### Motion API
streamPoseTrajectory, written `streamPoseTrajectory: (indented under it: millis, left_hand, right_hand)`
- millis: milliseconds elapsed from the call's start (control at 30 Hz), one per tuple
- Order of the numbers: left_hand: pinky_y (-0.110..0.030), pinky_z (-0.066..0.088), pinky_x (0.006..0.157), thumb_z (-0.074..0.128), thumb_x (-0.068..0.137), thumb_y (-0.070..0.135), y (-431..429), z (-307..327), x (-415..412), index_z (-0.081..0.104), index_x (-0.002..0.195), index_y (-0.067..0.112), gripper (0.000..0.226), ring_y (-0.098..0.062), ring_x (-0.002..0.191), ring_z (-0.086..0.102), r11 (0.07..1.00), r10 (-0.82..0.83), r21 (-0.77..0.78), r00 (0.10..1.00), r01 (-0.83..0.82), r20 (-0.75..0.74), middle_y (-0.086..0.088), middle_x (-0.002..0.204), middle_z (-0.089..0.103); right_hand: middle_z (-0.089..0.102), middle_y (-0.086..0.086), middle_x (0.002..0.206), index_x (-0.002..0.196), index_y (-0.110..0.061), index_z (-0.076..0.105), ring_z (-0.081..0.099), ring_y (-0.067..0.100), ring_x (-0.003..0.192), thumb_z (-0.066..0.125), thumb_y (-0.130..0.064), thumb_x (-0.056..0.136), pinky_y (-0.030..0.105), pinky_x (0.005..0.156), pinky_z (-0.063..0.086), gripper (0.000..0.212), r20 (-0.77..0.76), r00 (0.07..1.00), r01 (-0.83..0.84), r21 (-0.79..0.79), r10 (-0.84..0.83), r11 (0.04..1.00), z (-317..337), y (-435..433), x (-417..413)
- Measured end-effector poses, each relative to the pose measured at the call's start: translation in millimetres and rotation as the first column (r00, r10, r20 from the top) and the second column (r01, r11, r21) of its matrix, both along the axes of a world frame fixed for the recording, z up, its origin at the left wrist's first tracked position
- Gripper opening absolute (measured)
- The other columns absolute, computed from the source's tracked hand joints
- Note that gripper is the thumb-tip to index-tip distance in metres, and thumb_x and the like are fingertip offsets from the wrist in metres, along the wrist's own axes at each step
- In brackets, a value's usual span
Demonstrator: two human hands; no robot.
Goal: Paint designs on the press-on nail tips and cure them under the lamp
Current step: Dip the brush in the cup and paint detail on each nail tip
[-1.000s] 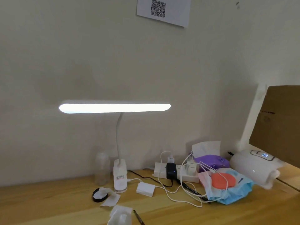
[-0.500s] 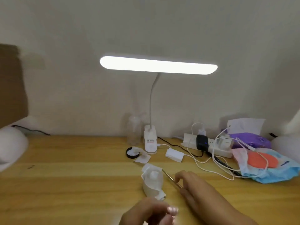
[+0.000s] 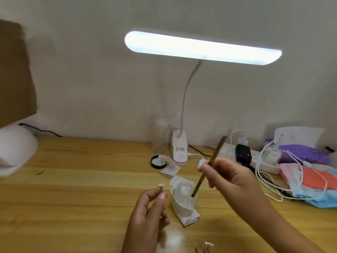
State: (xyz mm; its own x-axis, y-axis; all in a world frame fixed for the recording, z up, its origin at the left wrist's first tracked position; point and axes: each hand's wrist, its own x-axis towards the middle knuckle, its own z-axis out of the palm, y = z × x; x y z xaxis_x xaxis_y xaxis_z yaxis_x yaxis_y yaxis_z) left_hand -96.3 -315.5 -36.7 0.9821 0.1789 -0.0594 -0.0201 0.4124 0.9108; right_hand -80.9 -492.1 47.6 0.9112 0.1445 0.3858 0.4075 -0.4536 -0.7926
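My left hand (image 3: 148,210) pinches a small pale pink nail tip (image 3: 161,186) between thumb and forefinger, held up near the table's middle. My right hand (image 3: 229,177) grips a thin brown brush (image 3: 209,166) like a pen. The brush's lower end dips into a small jar wrapped in white tissue (image 3: 183,201) that stands between my two hands. Another pink nail tip (image 3: 208,245) lies at the bottom edge. A white domed curing lamp (image 3: 15,148) sits at the far left, partly cut off by the frame.
A lit white clip desk lamp (image 3: 180,149) stands at the back, a clear bottle (image 3: 160,136) and a black lid with tissue (image 3: 158,161) beside it. A power strip with chargers and cables (image 3: 255,157) and face masks (image 3: 313,183) crowd the right. A cardboard box (image 3: 14,73) hangs over the left.
The view dropped and swung left, bringing both hands in. My right hand picked the brush up off the table and put its end into the wrapped jar. My left hand raised the nail tip.
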Motion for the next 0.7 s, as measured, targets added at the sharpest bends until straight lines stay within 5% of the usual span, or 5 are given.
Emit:
streamPoseTrajectory:
  millis: [133, 333, 533, 633, 700]
  left_hand:
    - [-0.018, 0.047, 0.045, 0.06, 0.09, 0.008, 0.4, 0.7, 1.3, 0.074, 0.066, 0.028, 0.035, -0.002, 0.044, 0.05, 1.0, -0.003, 0.0, 1.0, 0.003, -0.029, 0.006, 0.052, 0.056]
    - [-0.026, 0.045, 0.056, 0.06, 0.089, 0.011, -1.1, 1.7, -0.5, 0.074, 0.071, 0.031, 0.031, -0.003, 0.047, 0.052, 1.0, -0.017, 0.018, 1.0, 0.018, -0.017, 0.007, 0.056, 0.059]
    - [-0.028, 0.042, 0.063, 0.073, 0.073, 0.039, 0.4, 4.1, -4.9, 0.074, 0.076, 0.035, 0.005, -0.003, 0.053, 0.051, 0.997, -0.065, 0.043, 0.998, 0.064, 0.015, 0.008, 0.062, 0.059]
    - [-0.027, 0.04, 0.061, 0.077, 0.067, 0.042, 1.1, 3.6, -6.5, 0.074, 0.077, 0.031, 0.016, -0.003, 0.054, 0.049, 0.993, -0.103, 0.055, 0.993, 0.1, 0.05, 0.009, 0.06, 0.056]
    - [-0.022, 0.042, 0.057, 0.074, 0.057, 0.045, 1.9, 3.2, -6.5, 0.075, 0.076, 0.029, 0.025, -0.003, 0.054, 0.05, 0.99, -0.135, 0.058, 0.989, 0.131, 0.064, 0.009, 0.059, 0.058]
  right_hand:
    - [0.068, -0.019, 0.083, 0.083, -0.037, 0.067, 0.063, 0.004, 0.076, 0.067, -0.039, 0.085, 0.019, 0.067, 0.052, 0.003, 0.016, 1.0, 0.023, -0.169, -0.021, 0.985, -14.6, 10.4, 15.5]
    - [0.064, -0.013, 0.077, 0.086, -0.038, 0.06, 0.059, 0.006, 0.076, 0.067, -0.034, 0.088, 0.024, 0.067, 0.052, 0.009, 0.006, 1.0, 0.011, -0.264, -0.01, 0.964, -22.9, 10.9, 24.0]
    - [0.068, -0.014, 0.087, 0.092, -0.039, 0.061, 0.066, 0.009, 0.081, 0.055, -0.057, 0.074, 0.031, 0.076, 0.055, 0.026, -0.004, 1.0, -0.005, -0.177, 0.004, 0.984, -21.6, 8.9, 20.8]
    - [0.069, -0.02, 0.09, 0.093, -0.038, 0.062, 0.066, 0.005, 0.084, 0.056, -0.056, 0.074, 0.028, 0.077, 0.055, 0.027, -0.011, 1.0, -0.002, -0.149, 0.0, 0.989, -23.1, 1.6, 15.9]
    - [0.072, -0.013, 0.09, 0.092, -0.035, 0.068, 0.068, 0.008, 0.082, 0.06, -0.053, 0.074, 0.025, 0.072, 0.056, 0.027, -0.003, 0.999, 0.033, 0.02, -0.033, 0.999, -25.3, -9.6, 8.3]
